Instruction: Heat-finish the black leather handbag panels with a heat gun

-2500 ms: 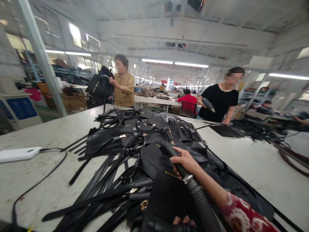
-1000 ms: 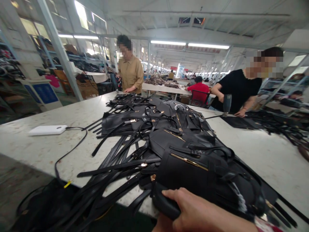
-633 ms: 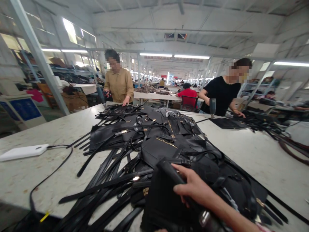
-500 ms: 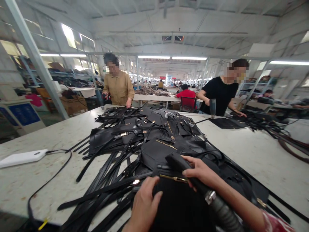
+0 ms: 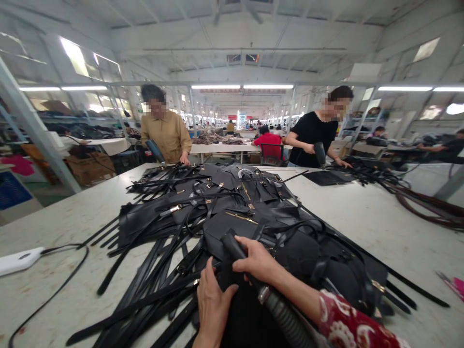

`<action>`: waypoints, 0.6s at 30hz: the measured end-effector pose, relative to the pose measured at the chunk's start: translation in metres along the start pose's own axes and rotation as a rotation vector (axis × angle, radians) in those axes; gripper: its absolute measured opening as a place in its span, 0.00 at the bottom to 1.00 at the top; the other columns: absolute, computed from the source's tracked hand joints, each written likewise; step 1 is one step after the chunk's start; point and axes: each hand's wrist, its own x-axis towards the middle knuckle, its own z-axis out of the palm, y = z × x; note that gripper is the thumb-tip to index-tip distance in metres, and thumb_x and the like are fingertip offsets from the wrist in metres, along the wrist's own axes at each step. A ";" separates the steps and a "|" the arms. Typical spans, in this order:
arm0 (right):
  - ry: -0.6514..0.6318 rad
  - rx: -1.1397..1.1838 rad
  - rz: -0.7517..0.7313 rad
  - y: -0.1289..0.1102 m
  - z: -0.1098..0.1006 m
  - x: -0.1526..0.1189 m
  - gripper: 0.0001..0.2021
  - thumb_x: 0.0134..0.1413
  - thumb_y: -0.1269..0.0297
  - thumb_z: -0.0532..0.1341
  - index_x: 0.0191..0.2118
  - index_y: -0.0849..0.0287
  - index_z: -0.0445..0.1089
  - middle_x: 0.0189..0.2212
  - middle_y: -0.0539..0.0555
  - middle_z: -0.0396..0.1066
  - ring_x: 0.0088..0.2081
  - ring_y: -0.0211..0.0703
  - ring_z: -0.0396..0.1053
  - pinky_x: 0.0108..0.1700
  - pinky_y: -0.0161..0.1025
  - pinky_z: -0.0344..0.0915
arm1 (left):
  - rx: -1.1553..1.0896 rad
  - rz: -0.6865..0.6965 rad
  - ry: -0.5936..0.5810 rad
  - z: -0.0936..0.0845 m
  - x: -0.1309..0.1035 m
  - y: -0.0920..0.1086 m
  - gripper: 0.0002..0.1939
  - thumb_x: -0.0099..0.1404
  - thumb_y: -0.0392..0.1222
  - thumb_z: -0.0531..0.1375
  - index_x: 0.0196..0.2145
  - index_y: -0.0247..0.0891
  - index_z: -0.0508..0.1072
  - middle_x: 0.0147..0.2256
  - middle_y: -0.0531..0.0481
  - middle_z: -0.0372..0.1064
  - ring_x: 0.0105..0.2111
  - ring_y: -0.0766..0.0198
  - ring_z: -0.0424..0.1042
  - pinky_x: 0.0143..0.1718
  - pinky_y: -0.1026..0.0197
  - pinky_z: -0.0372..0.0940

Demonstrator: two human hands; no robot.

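Observation:
My right hand [image 5: 257, 261] is wrapped round a black handheld tool [image 5: 235, 245] with a ribbed hose [image 5: 290, 321] running from it toward the bottom edge. Beside it, my left hand [image 5: 213, 302] rests on a black leather piece [image 5: 246, 314], fingers apart and thumb out. The lower part of that piece is dark and hard to make out. Beyond both hands lies a heap of black bags [image 5: 224, 183] with gold zips and buckles. Black straps [image 5: 134, 299] fan out from the heap at the left.
The pale table [image 5: 409, 241] bears a white device [image 5: 20, 261] with a black cable at left and pink-handled scissors [image 5: 457, 286] at right. Across it stand a person in tan [image 5: 166, 133] and a person in black [image 5: 308, 137], each with a tool.
My right hand and the tool have shifted left, nearer my left hand. The view has turned slightly right. The person in tan's tool now shows raised, and the scissors have come into view.

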 end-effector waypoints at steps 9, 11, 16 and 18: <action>0.011 -0.285 -0.067 0.013 0.008 -0.038 0.35 0.29 0.69 0.64 0.52 0.54 0.61 0.36 0.52 0.72 0.29 0.47 0.72 0.31 0.40 0.68 | 0.023 0.080 0.016 0.008 0.002 -0.015 0.37 0.51 0.47 0.56 0.55 0.34 0.47 0.41 0.43 0.60 0.41 0.53 0.65 0.39 0.52 0.62; 0.129 -0.297 -0.129 0.011 0.021 -0.029 0.36 0.29 0.70 0.63 0.53 0.56 0.60 0.44 0.55 0.68 0.42 0.53 0.68 0.42 0.41 0.64 | 0.041 0.115 -0.020 0.009 0.005 -0.022 0.38 0.52 0.46 0.55 0.57 0.35 0.43 0.43 0.42 0.59 0.41 0.53 0.64 0.38 0.52 0.62; 0.379 -0.152 -0.203 0.011 0.021 -0.046 0.38 0.33 0.72 0.60 0.57 0.56 0.53 0.46 0.53 0.67 0.43 0.49 0.66 0.42 0.38 0.64 | 0.280 0.281 -0.027 0.009 0.028 -0.008 0.36 0.52 0.39 0.54 0.57 0.39 0.45 0.52 0.38 0.53 0.51 0.47 0.55 0.46 0.45 0.54; 0.427 -0.013 -0.194 0.019 0.007 -0.072 0.37 0.33 0.73 0.60 0.56 0.54 0.54 0.42 0.51 0.69 0.36 0.46 0.69 0.34 0.36 0.66 | 0.285 0.470 -0.104 0.011 0.038 0.017 0.33 0.52 0.36 0.53 0.56 0.40 0.50 0.55 0.41 0.51 0.55 0.51 0.51 0.52 0.44 0.45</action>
